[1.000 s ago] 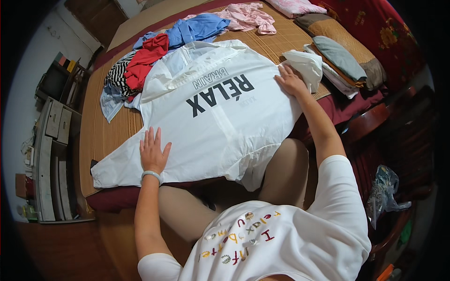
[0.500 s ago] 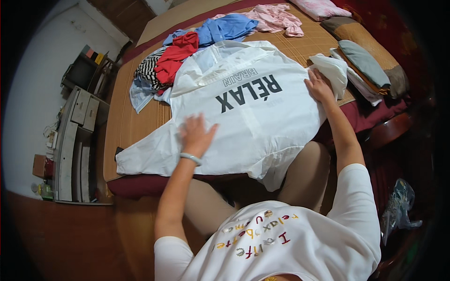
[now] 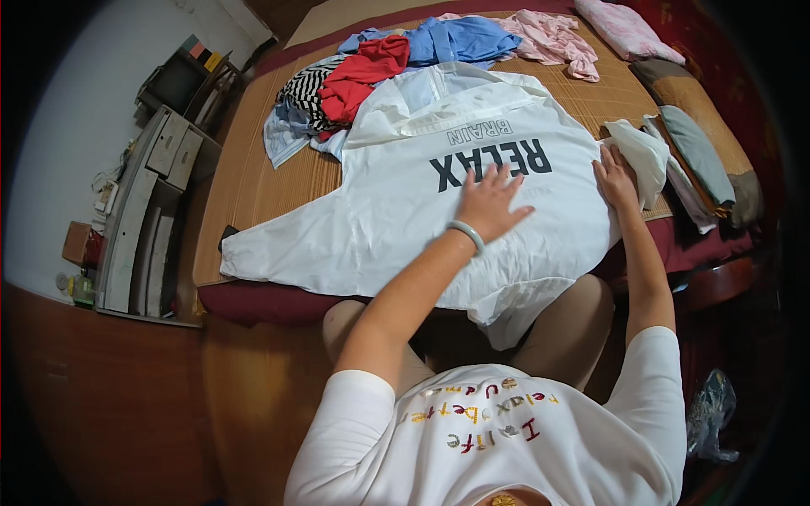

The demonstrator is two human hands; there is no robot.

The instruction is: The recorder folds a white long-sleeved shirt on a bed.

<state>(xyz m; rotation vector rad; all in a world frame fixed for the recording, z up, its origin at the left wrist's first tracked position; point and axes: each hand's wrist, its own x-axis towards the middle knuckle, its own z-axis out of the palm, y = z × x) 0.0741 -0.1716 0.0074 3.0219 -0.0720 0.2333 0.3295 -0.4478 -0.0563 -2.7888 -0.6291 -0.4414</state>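
A white hooded jacket with dark printed letters lies spread across the bed, its hood away from me and one sleeve stretched out to the left. My left hand, with a pale bangle at the wrist, is over the middle of the jacket beside the print, fingers spread and holding nothing. At the jacket's right side, my right hand lies flat with fingers extended, next to the bunched white sleeve. The jacket's lower hem hangs over the bed edge between my knees.
A heap with a red garment, a striped one and a blue one lies beyond the jacket. Pink clothing is at the far side. Folded clothes are stacked at right. A grey cabinet stands left of the bed.
My left hand has moved right across the jacket, from near the left sleeve to beside the print. My right hand stays at the jacket's right side. The whole view has shifted slightly.
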